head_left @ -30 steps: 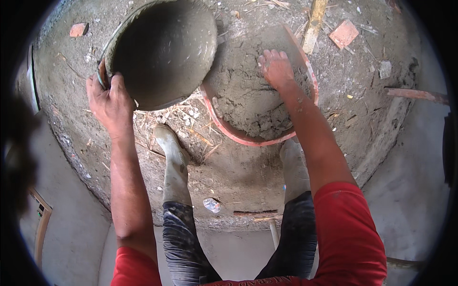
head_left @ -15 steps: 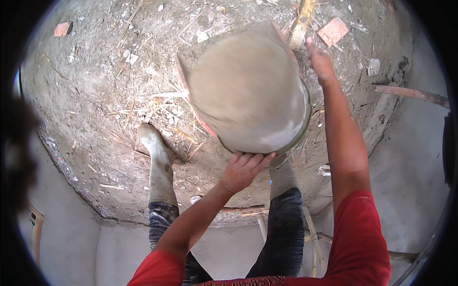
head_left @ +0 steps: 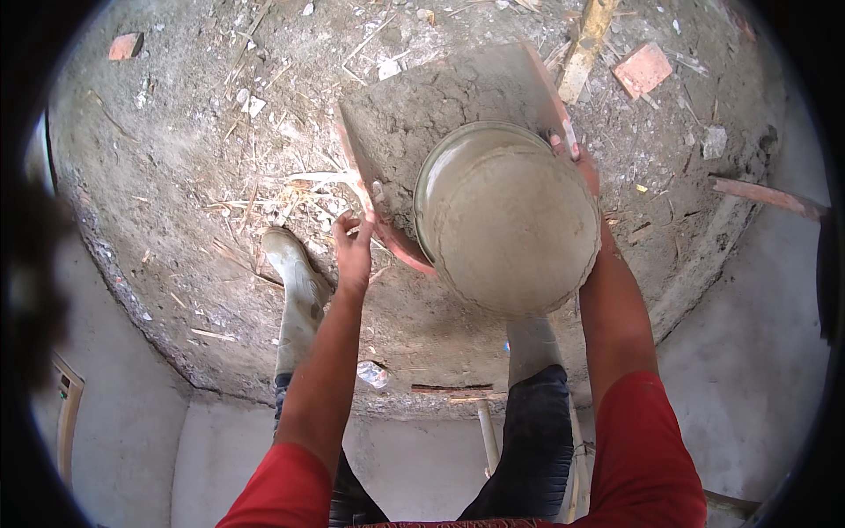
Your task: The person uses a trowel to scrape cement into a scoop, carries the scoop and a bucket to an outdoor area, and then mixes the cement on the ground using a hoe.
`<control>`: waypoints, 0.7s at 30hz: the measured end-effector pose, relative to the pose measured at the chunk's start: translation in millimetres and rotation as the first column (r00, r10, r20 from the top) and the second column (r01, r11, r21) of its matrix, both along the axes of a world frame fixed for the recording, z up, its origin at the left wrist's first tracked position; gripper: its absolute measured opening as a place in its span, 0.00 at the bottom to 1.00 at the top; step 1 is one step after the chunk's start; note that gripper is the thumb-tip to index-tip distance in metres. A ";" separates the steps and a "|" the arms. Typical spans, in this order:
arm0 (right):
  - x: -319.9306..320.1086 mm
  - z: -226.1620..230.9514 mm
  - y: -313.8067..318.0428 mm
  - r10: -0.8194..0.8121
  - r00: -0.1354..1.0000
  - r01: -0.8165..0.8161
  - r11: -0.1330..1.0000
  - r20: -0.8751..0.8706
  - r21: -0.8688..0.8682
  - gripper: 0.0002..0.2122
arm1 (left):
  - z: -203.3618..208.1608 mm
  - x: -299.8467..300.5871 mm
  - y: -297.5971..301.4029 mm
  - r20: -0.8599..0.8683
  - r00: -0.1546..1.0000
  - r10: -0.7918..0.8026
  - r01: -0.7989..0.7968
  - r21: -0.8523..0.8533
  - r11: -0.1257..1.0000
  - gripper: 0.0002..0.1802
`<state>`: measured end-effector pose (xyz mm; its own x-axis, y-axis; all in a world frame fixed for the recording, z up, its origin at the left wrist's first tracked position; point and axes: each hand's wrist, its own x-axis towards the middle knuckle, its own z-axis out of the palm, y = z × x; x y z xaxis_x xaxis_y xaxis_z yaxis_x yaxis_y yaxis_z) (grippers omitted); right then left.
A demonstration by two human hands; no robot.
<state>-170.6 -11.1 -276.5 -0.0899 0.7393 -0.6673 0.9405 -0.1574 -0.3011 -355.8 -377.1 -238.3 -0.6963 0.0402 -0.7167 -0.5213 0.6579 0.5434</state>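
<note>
A round bucket [head_left: 524, 238] crusted with grey cement is tilted over the near end of a red-edged tray [head_left: 352, 163]. Its broad disc faces up toward me; I cannot tell whether this is the outer bottom or the inside. Grey mortar [head_left: 431, 97] covers the tray's bed. My right hand [head_left: 581, 165] grips the bucket at its far right side, with most of the fingers hidden behind it. Beside the tray's left edge, my left hand [head_left: 355, 251] is open and holds nothing, its fingers loosely bent close to the red edge.
Straw and rubble litter the dirt floor [head_left: 194, 150]. Pieces of red brick [head_left: 642, 69] lie beyond the tray, near a wooden strip [head_left: 587, 48]. My left boot [head_left: 295, 273] stands left of the tray. A plank [head_left: 770, 197] juts from the right wall.
My left hand has left the bucket's near rim and moved to the tray's left edge. The right hand has come in against the bucket, which has turned and shifted nearer, exposing the mortar.
</note>
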 end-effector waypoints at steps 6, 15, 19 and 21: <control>28.2 -24.0 19.6 -0.217 0.935 0.146 0.956 -0.281 -0.254 0.30 | -42.4 -24.2 41.8 0.618 0.762 0.196 -0.450 0.286 0.846 0.27; -2.6 120.5 -78.3 -0.184 0.960 0.113 0.944 -0.209 -0.310 0.24 | 87.5 -14.3 56.4 0.232 0.969 0.081 -0.069 -0.058 0.996 0.37; -25.1 210.4 -134.6 -0.094 0.983 0.043 0.954 -0.160 -0.296 0.23 | 172.5 -7.3 -16.4 0.244 0.964 0.107 -0.092 -0.073 0.993 0.34; -52.5 253.7 -155.5 -0.035 0.983 -0.018 0.958 -0.179 -0.287 0.23 | 221.8 -14.2 -67.1 0.313 0.947 0.079 -0.055 -0.083 0.995 0.29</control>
